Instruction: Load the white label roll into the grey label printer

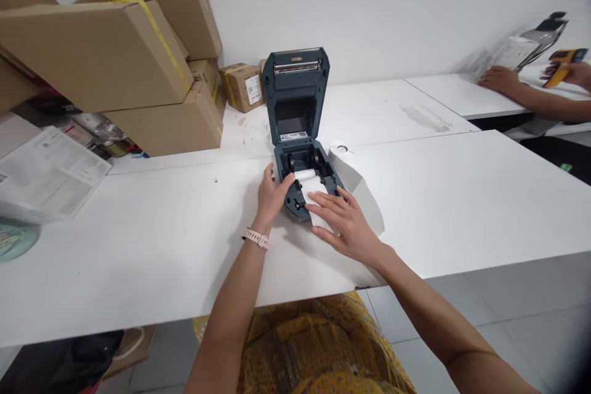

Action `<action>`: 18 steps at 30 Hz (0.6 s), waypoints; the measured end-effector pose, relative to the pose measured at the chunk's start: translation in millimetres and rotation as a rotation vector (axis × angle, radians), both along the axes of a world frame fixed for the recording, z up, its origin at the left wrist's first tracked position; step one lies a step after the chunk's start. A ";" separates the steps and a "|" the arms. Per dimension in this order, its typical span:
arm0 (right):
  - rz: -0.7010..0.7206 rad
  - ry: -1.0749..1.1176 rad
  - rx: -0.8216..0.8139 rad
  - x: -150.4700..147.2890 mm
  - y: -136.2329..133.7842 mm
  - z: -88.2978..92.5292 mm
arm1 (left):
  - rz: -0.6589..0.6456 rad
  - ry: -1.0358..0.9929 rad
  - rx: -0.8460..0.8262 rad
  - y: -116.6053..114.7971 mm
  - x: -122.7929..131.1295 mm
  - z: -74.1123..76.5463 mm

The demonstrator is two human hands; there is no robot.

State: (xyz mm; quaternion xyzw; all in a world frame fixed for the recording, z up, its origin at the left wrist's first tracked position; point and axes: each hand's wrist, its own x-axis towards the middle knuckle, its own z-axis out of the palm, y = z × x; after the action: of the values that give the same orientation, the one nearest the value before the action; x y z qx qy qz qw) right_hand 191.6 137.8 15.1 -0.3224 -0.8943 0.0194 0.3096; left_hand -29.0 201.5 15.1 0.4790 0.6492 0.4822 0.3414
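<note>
A dark label printer (pixel 295 104) stands on the white table with its lid raised. Inside lies a small white paper roll (pixel 305 175), from which a white paper strip (pixel 313 188) runs toward the printer's front edge. My left hand (pixel 273 194) is at the printer's left side, thumb by the roll and fingers apart. My right hand (pixel 344 221) lies over the strip with its fingers spread, touching the paper. Behind the right hand, a loose length of white backing paper (pixel 367 200) curls beside the printer, near another white roll (pixel 341 149).
Cardboard boxes (pixel 92 49) are stacked at the back left, with a smaller box (pixel 242 87) beside them. A white package (pixel 46 175) lies at far left. At far right, another person's hands (pixel 501 80) hold a plastic-wrapped item and a yellow scanner (pixel 561 68).
</note>
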 end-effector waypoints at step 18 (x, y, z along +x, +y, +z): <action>-0.067 0.526 -0.076 -23.3 226.4 173.0 | -0.417 0.979 0.650 -91.2 35.7 -21.7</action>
State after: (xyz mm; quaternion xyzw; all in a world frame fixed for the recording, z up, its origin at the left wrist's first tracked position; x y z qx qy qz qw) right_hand 168.2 364.2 188.2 -0.3471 -0.7706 0.1256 0.5195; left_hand 6.7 110.3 -6.6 0.8404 0.4435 0.3029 -0.0719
